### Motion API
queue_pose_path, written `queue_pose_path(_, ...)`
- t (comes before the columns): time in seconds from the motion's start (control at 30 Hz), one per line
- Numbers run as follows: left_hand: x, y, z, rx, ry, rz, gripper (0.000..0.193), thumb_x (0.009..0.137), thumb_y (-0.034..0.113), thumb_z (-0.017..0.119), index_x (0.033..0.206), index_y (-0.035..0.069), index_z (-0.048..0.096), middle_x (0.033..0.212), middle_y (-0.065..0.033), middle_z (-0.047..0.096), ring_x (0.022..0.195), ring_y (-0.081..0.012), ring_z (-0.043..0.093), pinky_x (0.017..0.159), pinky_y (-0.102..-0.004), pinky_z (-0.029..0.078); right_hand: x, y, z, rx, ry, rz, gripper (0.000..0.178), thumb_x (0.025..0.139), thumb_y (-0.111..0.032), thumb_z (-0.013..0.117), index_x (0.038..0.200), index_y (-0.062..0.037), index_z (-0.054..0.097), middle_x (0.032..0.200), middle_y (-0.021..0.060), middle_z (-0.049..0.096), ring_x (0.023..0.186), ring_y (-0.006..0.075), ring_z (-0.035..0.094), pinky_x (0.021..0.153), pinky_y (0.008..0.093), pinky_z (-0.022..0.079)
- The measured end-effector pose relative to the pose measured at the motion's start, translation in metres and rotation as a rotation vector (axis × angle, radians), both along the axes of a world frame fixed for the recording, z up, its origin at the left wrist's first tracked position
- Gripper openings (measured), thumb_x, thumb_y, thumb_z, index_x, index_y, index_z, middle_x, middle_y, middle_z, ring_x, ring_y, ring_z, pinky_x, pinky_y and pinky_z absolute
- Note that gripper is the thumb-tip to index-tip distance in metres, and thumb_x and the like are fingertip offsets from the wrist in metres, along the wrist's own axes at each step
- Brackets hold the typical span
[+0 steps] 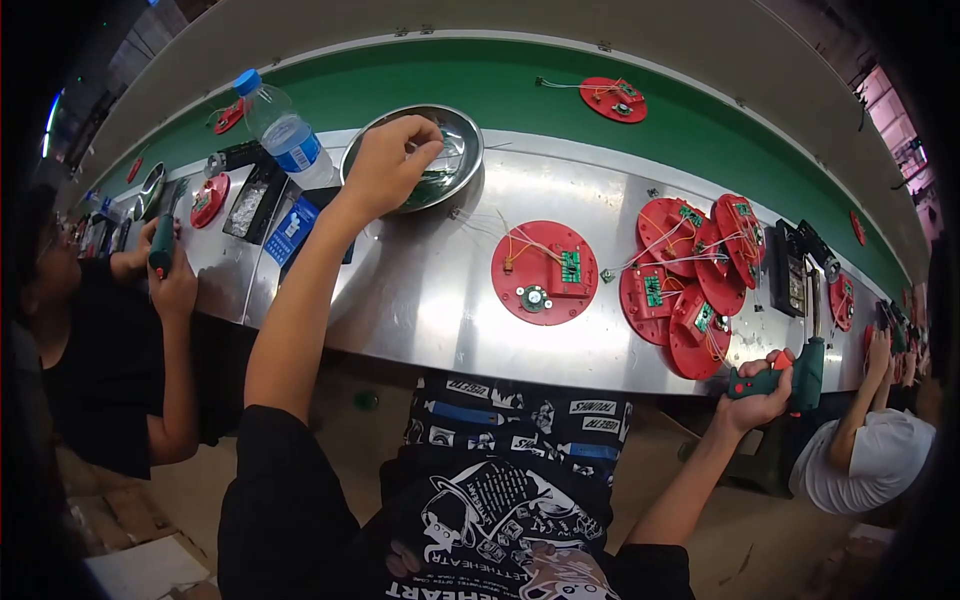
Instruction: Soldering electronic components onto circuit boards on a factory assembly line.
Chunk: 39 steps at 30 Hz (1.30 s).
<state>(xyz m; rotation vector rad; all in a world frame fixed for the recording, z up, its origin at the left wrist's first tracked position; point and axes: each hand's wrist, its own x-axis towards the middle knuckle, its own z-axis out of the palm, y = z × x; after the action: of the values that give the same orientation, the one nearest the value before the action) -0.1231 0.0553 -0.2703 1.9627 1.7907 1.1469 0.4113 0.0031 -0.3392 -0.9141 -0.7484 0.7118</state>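
Observation:
My left hand (395, 165) is over a round steel bowl (474, 178), thumb and fingers pinched together. Whatever they may hold is too small to make out. On the right, my right hand (758, 396) grips a dark green pistol-grip electric screwdriver (808, 372) with red parts, its metal shaft pointing up and away. Flat on the steel table between my hands lies a red round disc (520, 265) with a green circuit board, a small round part and thin wires. Beside it on the right, several similar red discs (690, 320) overlap in a heap, wires trailing among them.
A water bottle with a blue cap (290, 140) and a blue box (293, 228) stand left of the bowl. A black tray (790, 275) is at the right. Another red disc (613, 100) rests on the green strip behind. People work at the left (105, 350) and right (865, 455).

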Motion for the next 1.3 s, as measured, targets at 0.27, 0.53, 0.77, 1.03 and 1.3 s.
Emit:
queue_pose_path(0.27, 0.118, -0.066, 0.016, 0.219, -0.042, -0.138, 0.009, 0.088, 0.004, 0.066, 0.095, -0.001, 0.065, 0.084, -0.0155, 0.065, 0.075, -0.0317, 0.065, 0.069, -0.0363, 0.051, -0.056, -0.043, 0.025, 0.041, -0.152, 0.363, 0.047, 0.097, -0.038, 0.050, 0.123, 0.0012, 0.050, 0.100, 0.0137, 0.059, 0.056, 0.0169, 0.055, 0.050, 0.0284, 0.044)
queue_pose_path(0.53, 0.146, -0.074, -0.046, 0.235, 0.072, -0.162, 0.011, 0.084, 0.002, 0.067, 0.095, 0.000, 0.064, 0.084, -0.0133, 0.065, 0.074, -0.0320, 0.065, 0.066, -0.0399, 0.053, -0.107, -0.068, 0.016, -0.017, -0.659, 0.688, 0.047, 0.096, -0.023, 0.061, 0.127, 0.0108, 0.054, 0.104, 0.0197, 0.062, 0.052, 0.0161, 0.058, 0.047, 0.0249, 0.042)
queue_pose_path(0.77, 0.150, -0.067, -0.052, 0.270, 0.168, -0.130, 0.012, 0.082, 0.001, 0.068, 0.094, 0.001, 0.065, 0.083, -0.0122, 0.066, 0.073, -0.0304, 0.066, 0.064, -0.0382, 0.054, -0.100, -0.056, 0.005, -0.005, -0.723, 0.787, 0.047, 0.098, -0.024, 0.061, 0.128, 0.0110, 0.054, 0.113, 0.0229, 0.062, 0.055, 0.0180, 0.060, 0.050, 0.0273, 0.045)
queue_pose_path(1.03, 0.148, -0.068, -0.050, 0.256, 0.177, -0.125, 0.010, 0.085, -0.002, 0.068, 0.095, -0.002, 0.066, 0.085, -0.0145, 0.068, 0.072, -0.0300, 0.066, 0.065, -0.0364, 0.053, -0.109, -0.052, 0.013, 0.062, -0.734, 0.820, 0.042, 0.097, -0.019, 0.059, 0.127, 0.0105, 0.054, 0.109, 0.0245, 0.062, 0.052, 0.0191, 0.059, 0.049, 0.0274, 0.046)
queue_pose_path(1.3, 0.148, -0.065, -0.056, 0.337, 0.224, -0.108, 0.010, 0.082, 0.002, 0.069, 0.090, 0.002, 0.065, 0.076, -0.0103, 0.062, 0.067, -0.0285, 0.064, 0.059, -0.0378, 0.052, -0.108, -0.057, 0.014, -0.159, -0.517, 0.792, 0.036, 0.092, -0.015, 0.060, 0.117, 0.0107, 0.055, 0.098, 0.0199, 0.058, 0.051, 0.0210, 0.059, 0.048, 0.0296, 0.048)
